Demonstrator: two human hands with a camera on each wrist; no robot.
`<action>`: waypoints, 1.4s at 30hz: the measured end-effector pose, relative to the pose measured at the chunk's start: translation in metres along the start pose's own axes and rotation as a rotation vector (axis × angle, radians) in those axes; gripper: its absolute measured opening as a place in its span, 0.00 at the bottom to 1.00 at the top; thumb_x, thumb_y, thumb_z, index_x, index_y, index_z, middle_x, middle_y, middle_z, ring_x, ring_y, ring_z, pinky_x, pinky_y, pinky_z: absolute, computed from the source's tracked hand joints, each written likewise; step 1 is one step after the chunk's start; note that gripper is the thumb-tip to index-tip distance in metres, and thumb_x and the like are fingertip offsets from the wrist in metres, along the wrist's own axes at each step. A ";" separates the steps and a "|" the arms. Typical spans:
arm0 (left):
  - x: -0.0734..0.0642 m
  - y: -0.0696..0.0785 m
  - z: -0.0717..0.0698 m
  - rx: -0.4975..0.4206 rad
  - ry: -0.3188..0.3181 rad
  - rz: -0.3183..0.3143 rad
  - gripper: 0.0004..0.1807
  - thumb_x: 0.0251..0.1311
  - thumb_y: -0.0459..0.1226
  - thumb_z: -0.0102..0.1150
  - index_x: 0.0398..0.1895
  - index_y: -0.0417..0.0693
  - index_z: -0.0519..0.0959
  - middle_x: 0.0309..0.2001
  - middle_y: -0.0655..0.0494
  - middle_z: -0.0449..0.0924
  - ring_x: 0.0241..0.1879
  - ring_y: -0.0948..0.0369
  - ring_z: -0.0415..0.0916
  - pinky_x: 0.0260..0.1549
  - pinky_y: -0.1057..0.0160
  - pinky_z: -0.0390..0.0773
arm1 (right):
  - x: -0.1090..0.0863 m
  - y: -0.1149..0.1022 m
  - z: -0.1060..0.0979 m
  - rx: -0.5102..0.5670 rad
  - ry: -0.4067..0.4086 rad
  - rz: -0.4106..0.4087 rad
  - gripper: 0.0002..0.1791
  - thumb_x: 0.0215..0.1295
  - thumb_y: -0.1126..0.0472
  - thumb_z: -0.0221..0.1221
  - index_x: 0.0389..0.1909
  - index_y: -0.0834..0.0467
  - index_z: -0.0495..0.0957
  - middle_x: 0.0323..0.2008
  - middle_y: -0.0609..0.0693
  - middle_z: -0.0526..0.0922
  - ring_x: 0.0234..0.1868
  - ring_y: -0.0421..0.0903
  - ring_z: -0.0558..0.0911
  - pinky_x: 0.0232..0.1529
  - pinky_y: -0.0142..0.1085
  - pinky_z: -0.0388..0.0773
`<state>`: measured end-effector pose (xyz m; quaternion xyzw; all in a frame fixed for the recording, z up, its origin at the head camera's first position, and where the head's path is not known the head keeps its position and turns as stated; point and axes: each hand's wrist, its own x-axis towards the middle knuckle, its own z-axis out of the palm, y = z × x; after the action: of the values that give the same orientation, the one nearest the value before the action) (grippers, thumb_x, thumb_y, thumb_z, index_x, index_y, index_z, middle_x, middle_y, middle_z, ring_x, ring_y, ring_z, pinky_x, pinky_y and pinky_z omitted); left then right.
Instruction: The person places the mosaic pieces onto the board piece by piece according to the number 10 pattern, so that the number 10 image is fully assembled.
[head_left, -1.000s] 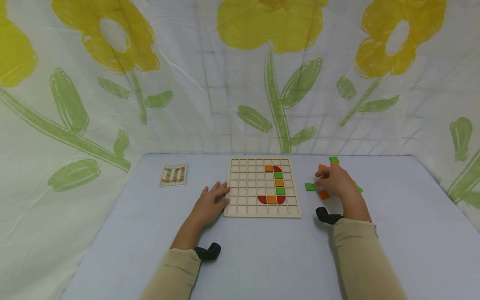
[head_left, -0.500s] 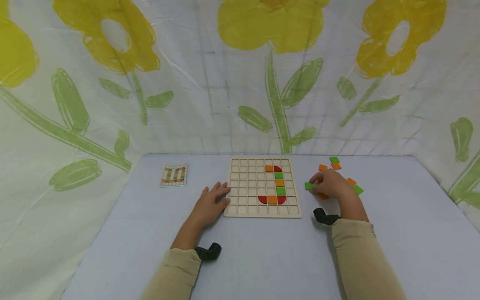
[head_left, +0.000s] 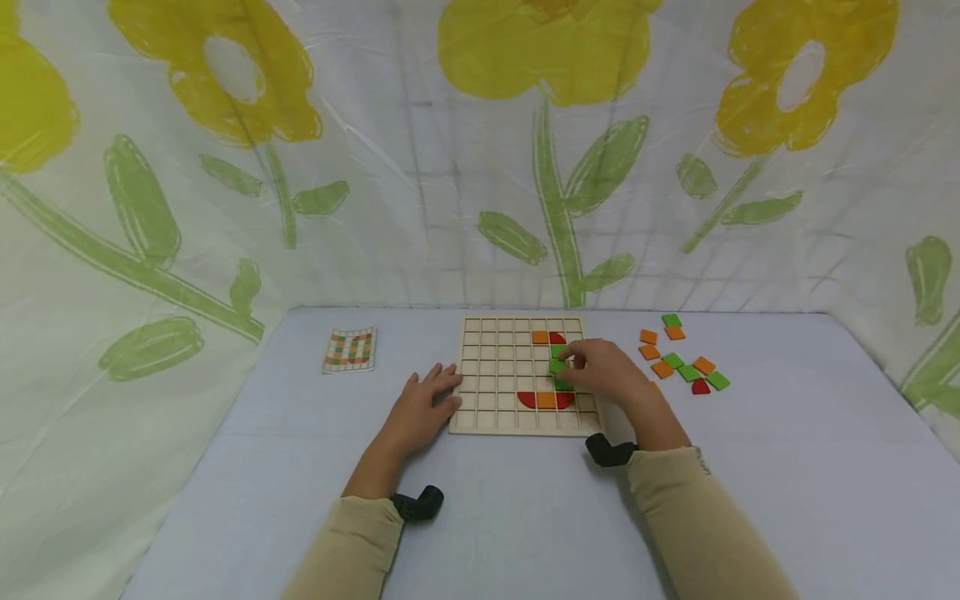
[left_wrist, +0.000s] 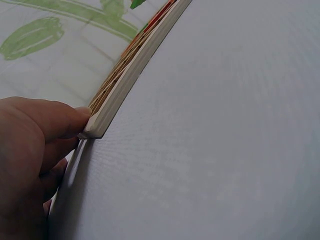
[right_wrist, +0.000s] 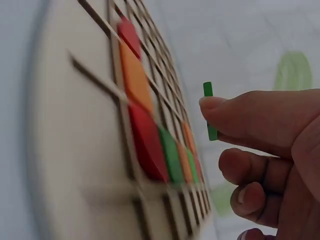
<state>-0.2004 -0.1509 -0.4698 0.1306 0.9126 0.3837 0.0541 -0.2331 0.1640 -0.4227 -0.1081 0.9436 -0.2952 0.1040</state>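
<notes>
My right hand (head_left: 611, 371) pinches a green square tile (right_wrist: 210, 131) between thumb and fingertips. It holds the tile above the right part of the wooden grid board (head_left: 487, 377), apart from the surface in the right wrist view. Below it, a curve of red, orange and green tiles sits in the grid, including an orange tile (head_left: 546, 400) in the lower row. The held tile and fingers hide part of the curve's right column. My left hand (head_left: 415, 412) lies at the board's left edge with fingers spread, the thumb (left_wrist: 75, 120) touching the near corner.
Loose orange and green tiles (head_left: 689, 373) lie on the table right of the board, with a red rounded piece (head_left: 701, 387) among them. A small card (head_left: 349, 350) with a coloured grid pattern lies at left. A flowered cloth (head_left: 420, 208) hangs behind the table.
My right hand has taken the green tile lying just right of the board and moved left with it over the grid. My left hand stays in place.
</notes>
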 end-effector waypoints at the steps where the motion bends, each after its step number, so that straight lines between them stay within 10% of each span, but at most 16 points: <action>1: 0.000 0.000 0.000 -0.002 0.000 -0.002 0.24 0.69 0.42 0.57 0.67 0.50 0.73 0.73 0.58 0.63 0.77 0.56 0.49 0.78 0.49 0.37 | 0.001 -0.006 0.005 0.001 -0.014 -0.027 0.18 0.63 0.53 0.64 0.52 0.56 0.82 0.31 0.50 0.77 0.31 0.46 0.72 0.28 0.35 0.71; 27: -0.001 0.001 -0.001 -0.005 -0.001 -0.026 0.24 0.69 0.42 0.56 0.67 0.51 0.73 0.73 0.60 0.62 0.77 0.57 0.49 0.78 0.50 0.36 | 0.008 -0.031 0.039 -0.081 -0.021 -0.033 0.15 0.66 0.53 0.62 0.51 0.51 0.84 0.27 0.46 0.78 0.29 0.43 0.72 0.28 0.34 0.70; 42: -0.002 0.002 -0.001 -0.010 0.002 -0.032 0.24 0.69 0.43 0.56 0.67 0.51 0.73 0.73 0.61 0.63 0.77 0.59 0.49 0.78 0.51 0.36 | 0.007 0.008 0.003 -0.033 0.036 0.095 0.18 0.69 0.54 0.59 0.56 0.56 0.81 0.42 0.55 0.80 0.38 0.50 0.75 0.35 0.38 0.74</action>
<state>-0.1984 -0.1505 -0.4679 0.1154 0.9126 0.3877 0.0597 -0.2401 0.1667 -0.4310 -0.0596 0.9541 -0.2763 0.0991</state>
